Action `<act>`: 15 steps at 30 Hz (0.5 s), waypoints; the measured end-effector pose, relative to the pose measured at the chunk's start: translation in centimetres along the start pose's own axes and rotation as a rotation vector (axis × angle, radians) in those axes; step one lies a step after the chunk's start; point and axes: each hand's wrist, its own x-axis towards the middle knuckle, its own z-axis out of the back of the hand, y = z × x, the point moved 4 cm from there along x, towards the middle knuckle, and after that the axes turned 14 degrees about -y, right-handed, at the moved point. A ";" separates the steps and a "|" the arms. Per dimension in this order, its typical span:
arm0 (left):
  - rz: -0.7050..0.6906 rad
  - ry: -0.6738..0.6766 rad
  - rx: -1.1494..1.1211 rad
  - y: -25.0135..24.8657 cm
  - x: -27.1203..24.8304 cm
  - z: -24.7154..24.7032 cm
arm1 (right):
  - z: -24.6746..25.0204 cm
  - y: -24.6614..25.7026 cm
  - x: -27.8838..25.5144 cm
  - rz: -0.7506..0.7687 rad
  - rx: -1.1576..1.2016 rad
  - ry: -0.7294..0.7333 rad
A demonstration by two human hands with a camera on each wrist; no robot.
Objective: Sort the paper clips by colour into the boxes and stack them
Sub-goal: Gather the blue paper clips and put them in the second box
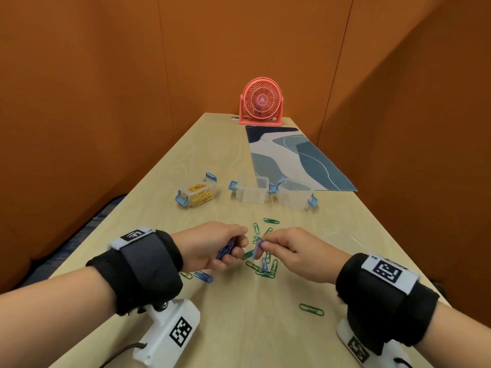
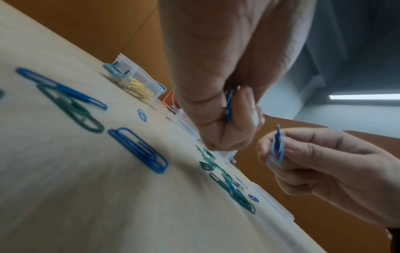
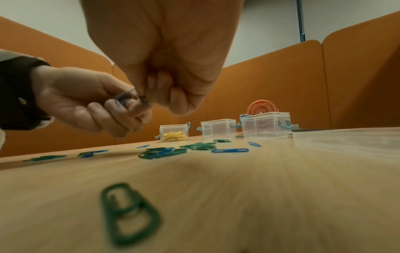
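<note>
Green and blue paper clips [image 1: 261,264] lie scattered on the wooden table [image 1: 239,314] between my hands. My left hand [image 1: 220,248] grips a bunch of blue clips [image 1: 225,251] in its curled fingers, just above the table. My right hand [image 1: 281,248] pinches a blue clip [image 1: 258,247] between thumb and fingertips, close to the left hand; that clip [image 2: 278,147] stands upright in the left wrist view. Three clear boxes with blue latches stand further back: one holds gold clips [image 1: 198,193], the middle box [image 1: 252,189] and the right box [image 1: 296,193] look empty.
A coral desk fan [image 1: 261,102] stands at the table's far end, with a blue-and-white mat [image 1: 292,158] in front of it. Orange partition walls close in on three sides. A lone green clip [image 1: 311,309] lies near my right wrist, and a blue clip [image 1: 203,276] lies below my left hand.
</note>
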 end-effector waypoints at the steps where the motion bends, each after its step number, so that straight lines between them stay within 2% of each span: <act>1: 0.032 -0.011 -0.023 0.2 0.2 0.1 | 0.1 -0.1 0.0 0.001 0.002 -0.005; 4: 0.104 0.031 -0.046 0.4 0.5 -0.4 | 0.2 -0.2 0.0 0.020 0.003 -0.036; 8: 0.187 0.165 -0.172 0.2 0.6 -2.0 | 0.7 0.3 0.2 0.059 0.070 -0.075; 10: 0.191 0.181 -0.236 0.0 0.6 -2.6 | 1.1 0.6 0.4 0.054 0.097 -0.105; 13: 0.112 0.038 -0.276 -0.6 1.4 -2.5 | 2.2 -0.4 0.7 -0.052 0.069 -0.227; 15: 0.074 -0.089 -0.258 -0.8 1.9 -1.7 | 2.9 -2.0 0.8 -0.165 -0.074 -0.268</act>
